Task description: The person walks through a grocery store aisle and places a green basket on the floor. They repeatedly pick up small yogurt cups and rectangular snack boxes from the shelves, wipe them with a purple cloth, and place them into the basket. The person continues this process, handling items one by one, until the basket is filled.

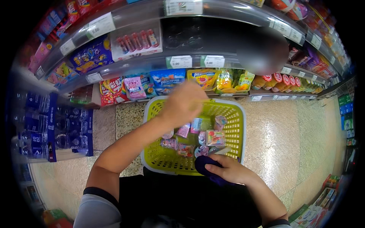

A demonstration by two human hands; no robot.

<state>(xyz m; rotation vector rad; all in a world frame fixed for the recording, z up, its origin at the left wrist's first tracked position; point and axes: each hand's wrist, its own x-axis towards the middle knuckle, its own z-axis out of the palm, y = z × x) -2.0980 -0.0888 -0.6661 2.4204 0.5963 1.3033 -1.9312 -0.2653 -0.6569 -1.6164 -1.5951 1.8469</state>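
A yellow-green plastic shopping basket (241, 128) with a pale rim stands on the floor before me. Inside it lie several small packaged goods, among them a clear-lidded box (216, 138), a blue and pink container (196, 125) and a patterned cup (220, 122). My left hand (185, 104) is blurred over the basket's far side, near the shelf; whether it holds anything cannot be told. In my right hand (228, 168), at the basket's near right corner, is a bunched dark purple cloth (206, 165). A pale flat item shows just beyond those fingers, partly hidden.
Shelves with a price-tag rail (154, 63) cross the far side. Bagged sweets (167, 81) and red-capped bottles (278, 81) fill the lowest shelf. Packs of bottled water (72, 128) stand at the left. More boxed goods (312, 216) are at the lower right.
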